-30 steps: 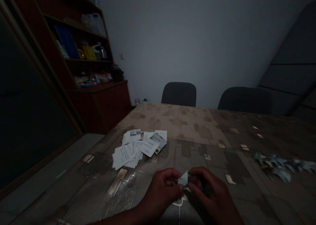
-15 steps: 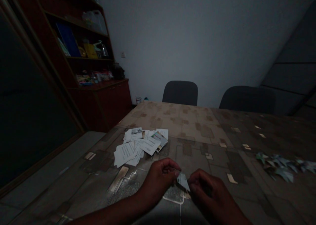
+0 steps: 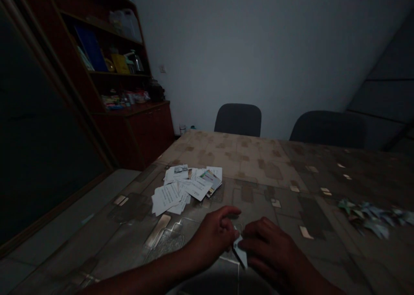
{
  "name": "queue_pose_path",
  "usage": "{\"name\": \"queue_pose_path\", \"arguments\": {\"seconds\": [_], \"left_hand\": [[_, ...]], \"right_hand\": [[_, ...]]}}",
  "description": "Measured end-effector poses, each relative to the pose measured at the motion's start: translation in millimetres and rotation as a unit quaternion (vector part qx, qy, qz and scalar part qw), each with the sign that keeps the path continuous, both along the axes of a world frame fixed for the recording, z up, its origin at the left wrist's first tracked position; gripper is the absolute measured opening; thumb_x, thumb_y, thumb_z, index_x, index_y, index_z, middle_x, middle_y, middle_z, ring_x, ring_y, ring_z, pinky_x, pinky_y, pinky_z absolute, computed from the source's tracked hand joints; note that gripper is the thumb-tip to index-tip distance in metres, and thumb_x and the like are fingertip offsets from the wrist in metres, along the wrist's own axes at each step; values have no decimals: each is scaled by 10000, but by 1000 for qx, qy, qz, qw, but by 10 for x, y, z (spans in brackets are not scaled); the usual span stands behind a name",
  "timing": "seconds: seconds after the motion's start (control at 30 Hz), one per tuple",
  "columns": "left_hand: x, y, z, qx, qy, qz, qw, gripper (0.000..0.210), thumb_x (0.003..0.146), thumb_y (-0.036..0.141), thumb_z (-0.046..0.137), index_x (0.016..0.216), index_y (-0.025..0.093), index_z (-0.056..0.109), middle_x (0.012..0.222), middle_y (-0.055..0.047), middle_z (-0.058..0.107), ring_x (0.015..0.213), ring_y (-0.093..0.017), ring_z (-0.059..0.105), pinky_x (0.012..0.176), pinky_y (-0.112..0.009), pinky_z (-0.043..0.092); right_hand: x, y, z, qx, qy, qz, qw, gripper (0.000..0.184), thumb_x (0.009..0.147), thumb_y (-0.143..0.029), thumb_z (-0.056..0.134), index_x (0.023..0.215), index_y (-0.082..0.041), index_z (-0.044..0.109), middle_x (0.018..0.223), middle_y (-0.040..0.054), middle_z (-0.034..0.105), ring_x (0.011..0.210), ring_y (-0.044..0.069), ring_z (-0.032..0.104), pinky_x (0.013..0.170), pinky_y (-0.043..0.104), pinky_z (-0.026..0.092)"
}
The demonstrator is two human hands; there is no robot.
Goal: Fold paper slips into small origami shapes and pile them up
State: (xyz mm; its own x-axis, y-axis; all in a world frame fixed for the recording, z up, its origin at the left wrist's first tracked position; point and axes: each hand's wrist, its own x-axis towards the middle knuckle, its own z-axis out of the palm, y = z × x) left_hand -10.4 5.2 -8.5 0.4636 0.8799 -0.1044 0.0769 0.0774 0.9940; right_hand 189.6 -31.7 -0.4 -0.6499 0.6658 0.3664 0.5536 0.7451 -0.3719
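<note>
Head camera: a small folded paper (image 3: 240, 255) sits between the two hands, low in the frame and just right of centre, over the near part of the table (image 3: 255, 157). The left hand (image 3: 216, 231) is on its left and at its far end, where the thumb and a curled finger pinch it; the index finger reaches out above, clear of the paper. The right hand (image 3: 271, 248) lies along the other side, fingers bent and overlapping the paper's right edge (whether they grip it or merely rest there, I cannot tell).

The paper's long axis runs mostly toward the person, slanting slightly from far left to near right. Its near end narrows and points back at the wearer, a little to the right; the far end is partly covered by fingers. A dark strip follows its left edge.

Beyond the left hand, a loose pile of printed cards (image 3: 168, 198) lies spread on the table, well apart from the paper. Far to the right is a cluster of crumpled-looking paper pieces (image 3: 377, 229), blurred in the dim light.
</note>
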Motion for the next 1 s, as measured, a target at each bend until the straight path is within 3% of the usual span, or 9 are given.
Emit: {"name": "queue_pose_path", "arguments": {"seconds": [0.1, 0.23, 0.33, 0.4, 0.47, 0.67, 0.87, 1.0], "left_hand": [[-6, -28, 4, 88, 105, -38, 990, 553, 746, 134, 574, 1297, 157, 530, 699, 20, 588, 621, -148, 536, 595, -250, 384], [-70, -29, -29, 230, 237, -93, 939, 679, 782, 129, 591, 1426, 197, 389, 821, -23, 675, 721, -196, 589, 702, -309, 429], [-163, 1, -6, 318, 269, -97, 904, 515, 783, 149, 641, 1282, 202, 526, 991, -68, 666, 907, -237, 586, 800, -345, 440], [-220, 24, 59, 340, 271, -122, 892, 209, 794, 115, 621, 984, 196, 659, 948, -46, 643, 912, -214, 582, 787, -306, 444], [-258, 37, 146, 342, 286, -162, 880, 134, 787, 91, 627, 860, 191, 678, 898, -27, 623, 868, -190, 584, 754, -277, 444], [-267, 12, 271, 396, 343, -190, 830, 178, 760, 173, 736, 927, 198, 679, 916, -30, 602, 835, -192, 572, 694, -272, 425], [-204, -5, 164, 510, 379, -191, 748, 76, 859, 200, 663, 790, 187, 632, 850, -20, 595, 785, -180, 533, 650, -294, 370], [-163, -8, 78, 536, 380, -162, 736, 148, 911, 157, 591, 764, 174, 589, 760, -15, 580, 682, -163, 487, 605, -315, 316]], "right_hand": [[-9, 28, -86, 53, -42, -4, 998, 195, 880, -103, 549, 1018, -206, 641, 938, 75, 660, 790, 198, 564, 651, 302, 444], [-41, 54, -195, 88, -52, 9, 995, 148, 891, -108, 562, 982, -197, 638, 892, 59, 686, 764, 197, 570, 645, 304, 433], [-52, 55, -230, 64, -52, 15, 996, 104, 902, -141, 583, 963, -200, 643, 906, 50, 697, 794, 197, 574, 683, 310, 450], [-52, 50, -221, 42, -62, 13, 997, 94, 901, -152, 595, 954, -202, 654, 920, 51, 700, 822, 203, 573, 709, 318, 456], [-53, 43, -199, 15, -69, 7, 997, 96, 888, -154, 617, 956, -202, 665, 928, 58, 703, 844, 213, 573, 720, 329, 459], [-81, 36, -185, -32, -23, 4, 999, 49, 873, -188, 650, 920, -186, 663, 905, 56, 696, 849, 214, 572, 721, 327, 457], [-84, 36, -190, -33, 12, 2, 999, 123, 927, -292, 596, 895, -184, 643, 858, 58, 672, 824, 218, 552, 706, 332, 443], [-68, 37, -172, -53, 5, -4, 999, 222, 962, -362, 533, 903, -172, 631, 868, 73, 649, 824, 229, 550, 699, 344, 437]]}}
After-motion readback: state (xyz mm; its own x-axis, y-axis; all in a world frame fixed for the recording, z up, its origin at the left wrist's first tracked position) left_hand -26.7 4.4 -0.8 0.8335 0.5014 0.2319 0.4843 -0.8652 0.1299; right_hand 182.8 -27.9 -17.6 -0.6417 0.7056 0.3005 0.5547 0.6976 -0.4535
